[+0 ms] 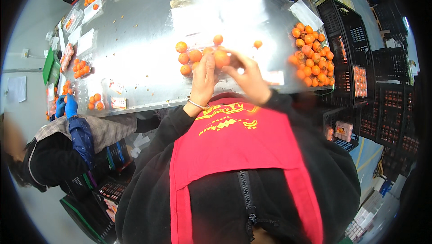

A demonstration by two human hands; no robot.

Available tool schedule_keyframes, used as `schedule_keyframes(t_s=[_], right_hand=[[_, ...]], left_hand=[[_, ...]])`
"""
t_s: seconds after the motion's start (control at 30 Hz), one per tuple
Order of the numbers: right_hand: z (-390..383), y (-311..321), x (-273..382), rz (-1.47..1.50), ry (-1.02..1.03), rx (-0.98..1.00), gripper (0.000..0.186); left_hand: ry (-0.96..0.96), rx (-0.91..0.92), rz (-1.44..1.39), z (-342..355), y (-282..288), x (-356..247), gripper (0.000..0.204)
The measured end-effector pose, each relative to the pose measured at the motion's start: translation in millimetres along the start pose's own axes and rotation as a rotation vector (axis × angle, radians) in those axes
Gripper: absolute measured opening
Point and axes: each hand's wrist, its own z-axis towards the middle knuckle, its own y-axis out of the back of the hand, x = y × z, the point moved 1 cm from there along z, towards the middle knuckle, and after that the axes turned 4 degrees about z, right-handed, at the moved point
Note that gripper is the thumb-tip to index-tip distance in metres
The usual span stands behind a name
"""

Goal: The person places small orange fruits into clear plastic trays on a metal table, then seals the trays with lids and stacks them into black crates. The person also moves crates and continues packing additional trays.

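Over the steel table [135,55], my right hand [245,73] curls its fingers and thumb around a blurred orange persimmon [221,59]. Beside it, my left hand [202,80] has its fingers pressed together against the fruit group; what they grip is hidden. More persimmons [183,58] sit around both hands, some apparently on clear plastic. A single persimmon [258,44] lies right of the group. Sheets of white paper or plastic behind the hands are lost in glare.
A large persimmon pile [314,64] occupies the table's right end, beside stacked black crates [353,23]. Packs and small fruit groups [81,68] line the left side. A co-worker [58,154] in blue gloves [70,107] handles fruit at lower left. A green bin [49,66] stands beyond.
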Motion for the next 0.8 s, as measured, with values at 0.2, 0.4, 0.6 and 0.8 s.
schedule_keyframes(t_s=[0.2, 0.4, 0.6, 0.8], right_hand=[[-3, -6, -9, 0.312, -0.057, 0.013, 0.046], [-4, 0, -11, 0.446, -0.226, 0.115, 0.044], [1, -8, -13, 0.223, -0.123, -0.002, 0.038], [11, -12, -23, 0.020, -0.124, -0.254, 0.043]], left_hand=[[-0.070, -0.060, 0.048, -1, -3, -1, 0.023], [0.005, -0.085, -0.072, 0, -3, -7, 0.016], [0.049, -0.077, -0.131, -1, -9, -11, 0.014], [0.079, -0.048, -0.191, -3, -23, -13, 0.015]])
